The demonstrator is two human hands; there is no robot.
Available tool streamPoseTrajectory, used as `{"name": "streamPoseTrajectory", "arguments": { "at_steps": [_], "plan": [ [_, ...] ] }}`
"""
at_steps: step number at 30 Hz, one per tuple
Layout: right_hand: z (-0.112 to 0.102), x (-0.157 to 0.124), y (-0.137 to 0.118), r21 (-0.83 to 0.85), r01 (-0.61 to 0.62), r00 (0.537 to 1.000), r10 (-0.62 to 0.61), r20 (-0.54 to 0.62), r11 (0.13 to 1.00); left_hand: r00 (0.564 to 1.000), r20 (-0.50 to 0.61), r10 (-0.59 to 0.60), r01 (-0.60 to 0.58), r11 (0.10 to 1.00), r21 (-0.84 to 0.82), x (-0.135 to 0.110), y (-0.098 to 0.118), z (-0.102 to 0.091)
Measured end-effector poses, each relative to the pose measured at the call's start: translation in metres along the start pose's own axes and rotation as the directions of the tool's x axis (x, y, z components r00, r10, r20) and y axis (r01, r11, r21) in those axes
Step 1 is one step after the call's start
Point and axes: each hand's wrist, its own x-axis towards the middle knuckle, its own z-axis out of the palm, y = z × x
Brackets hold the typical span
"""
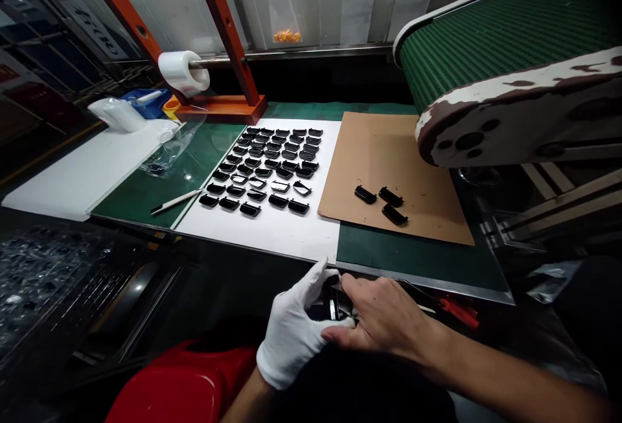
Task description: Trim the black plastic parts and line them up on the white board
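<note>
My left hand (291,332), in a white glove, is closed round a small black glossy part (332,304) just below the table's front edge. My bare right hand (383,316) meets it from the right, fingers pinched on the same part. What the right fingertips hold besides the part is hidden. On a white sheet (272,232) ahead lie several rows of matching black parts (272,164). Three more black parts (381,203) lie loose on a brown cardboard sheet (413,151) to the right.
A green conveyor belt (505,34) with a worn white side overhangs the table at the right. A roll of clear film (182,72) sits on an orange stand at the back. A pen (175,201) lies on the green mat. A red item (179,384) is near my lap.
</note>
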Motion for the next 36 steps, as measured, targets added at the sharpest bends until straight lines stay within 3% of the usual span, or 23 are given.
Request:
{"name": "streamPoseTrajectory", "arguments": {
  "at_steps": [8, 15, 21, 27, 36],
  "plan": [
    [0.005, 0.007, -0.004, -0.055, 0.074, 0.996, -0.076, -0.036, 0.996, 0.999, -0.029, -0.032, 0.031, 0.999, -0.009, -0.004, -0.009, -0.008],
    [0.008, 0.009, -0.009, -0.098, 0.05, 0.994, -0.059, -0.09, 0.994, 0.996, -0.061, -0.062, 0.06, 0.997, -0.042, -0.002, -0.012, -0.009],
    [0.005, 0.012, -0.006, -0.028, 0.085, 0.992, -0.087, -0.09, 0.996, 0.996, -0.06, -0.069, 0.063, 0.993, -0.096, 0.0, -0.008, -0.006],
    [-0.005, 0.013, -0.006, 0.081, 0.01, 0.999, -0.006, -0.049, 0.997, 0.998, -0.046, -0.035, 0.029, 0.99, -0.14, 0.002, -0.003, -0.006],
    [0.002, 0.011, -0.007, -0.011, 0.069, 0.989, -0.07, -0.129, 0.998, 0.997, -0.05, -0.06, 0.054, 0.993, -0.108, 0.001, -0.002, -0.007]
  ]
}}
